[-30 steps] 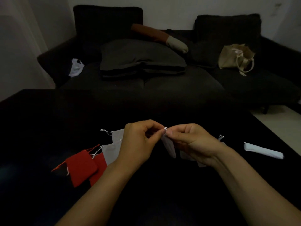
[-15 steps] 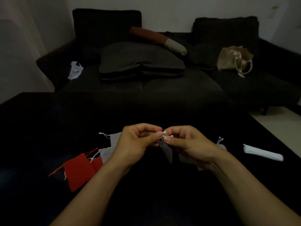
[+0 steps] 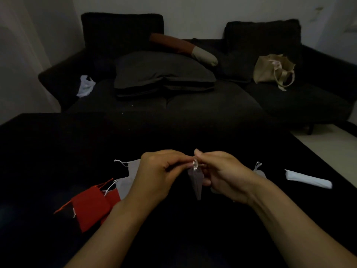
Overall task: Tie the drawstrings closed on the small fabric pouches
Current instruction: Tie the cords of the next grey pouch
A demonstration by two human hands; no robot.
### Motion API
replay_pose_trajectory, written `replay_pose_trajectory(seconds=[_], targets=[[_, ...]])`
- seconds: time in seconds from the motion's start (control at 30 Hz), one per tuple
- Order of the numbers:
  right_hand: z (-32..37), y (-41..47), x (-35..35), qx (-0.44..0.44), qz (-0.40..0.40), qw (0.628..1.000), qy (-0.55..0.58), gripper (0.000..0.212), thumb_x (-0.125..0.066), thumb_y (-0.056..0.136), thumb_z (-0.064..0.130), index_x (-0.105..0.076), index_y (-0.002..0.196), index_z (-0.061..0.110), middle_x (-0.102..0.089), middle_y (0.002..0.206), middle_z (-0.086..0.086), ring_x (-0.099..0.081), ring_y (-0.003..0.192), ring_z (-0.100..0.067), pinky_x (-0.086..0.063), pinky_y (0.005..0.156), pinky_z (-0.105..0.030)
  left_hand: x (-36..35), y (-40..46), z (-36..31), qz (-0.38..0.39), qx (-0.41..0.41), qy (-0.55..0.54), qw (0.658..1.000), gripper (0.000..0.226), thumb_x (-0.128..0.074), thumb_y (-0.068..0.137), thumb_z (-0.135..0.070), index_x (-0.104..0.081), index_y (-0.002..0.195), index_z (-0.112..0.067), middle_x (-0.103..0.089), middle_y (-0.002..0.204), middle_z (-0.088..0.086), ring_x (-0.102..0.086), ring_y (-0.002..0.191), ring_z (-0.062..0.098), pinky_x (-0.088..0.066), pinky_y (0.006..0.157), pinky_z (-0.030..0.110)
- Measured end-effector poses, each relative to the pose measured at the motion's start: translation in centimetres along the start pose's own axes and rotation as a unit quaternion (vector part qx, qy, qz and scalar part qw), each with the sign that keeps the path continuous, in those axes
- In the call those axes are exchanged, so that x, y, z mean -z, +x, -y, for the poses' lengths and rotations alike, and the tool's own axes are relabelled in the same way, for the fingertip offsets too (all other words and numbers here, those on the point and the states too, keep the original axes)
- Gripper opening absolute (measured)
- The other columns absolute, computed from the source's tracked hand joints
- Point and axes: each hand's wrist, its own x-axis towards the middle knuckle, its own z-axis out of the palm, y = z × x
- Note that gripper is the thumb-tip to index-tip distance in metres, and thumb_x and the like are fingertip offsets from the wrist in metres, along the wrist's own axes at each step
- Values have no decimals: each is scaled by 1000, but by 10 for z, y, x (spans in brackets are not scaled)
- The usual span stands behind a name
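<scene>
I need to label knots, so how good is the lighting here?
Head view: dim overall; the black table swallows detail; the white drawstring atop the grey fabric pouch, pinched by the left hand and right hand, looks soft, knot unreadable; wide-angle bending at edges.

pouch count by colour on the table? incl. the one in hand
Red pouches: 2
Grey pouches on the table, left: 2
Grey pouch held by left hand and right hand, hanging: 1
Grey pouch behind right wrist: 1, partly hidden
Total: 6
</scene>
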Motion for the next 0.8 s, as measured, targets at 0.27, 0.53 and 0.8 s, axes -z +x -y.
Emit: replay_pose_trajectory(seconds=[0.27,0.53,0.8], targets=[[2,0,-2,-51,-41,993,94,19,-58,93,14,-69,78,9,-64,75,-4,-61,66,-9,-49,57,-21,2,-1,2,17,-63,54,996,23,-62,85,-17,-75,103,-12,-75,98,1,-68,93,4,-55,83,17],[-1,3,-7,-44,-85,995,23,18,-62,91,20,-68,76,12,-64,76,-3,-59,63,-6,-42,50,-18,3,-2,10,36,-42,33,998,21,-74,82,-4,-76,99,-17,-74,97,-7,-69,90,-2,-54,80,17],[1,3,-9,-55,-80,986,137,13,-59,92,19,-65,85,10,-63,78,-5,-56,68,-10,-42,56,-18,-6,0,0,57,64,8,996,18,-59,93,-7,-61,97,-25,-62,93,-15,-60,90,0,-44,77,9]])
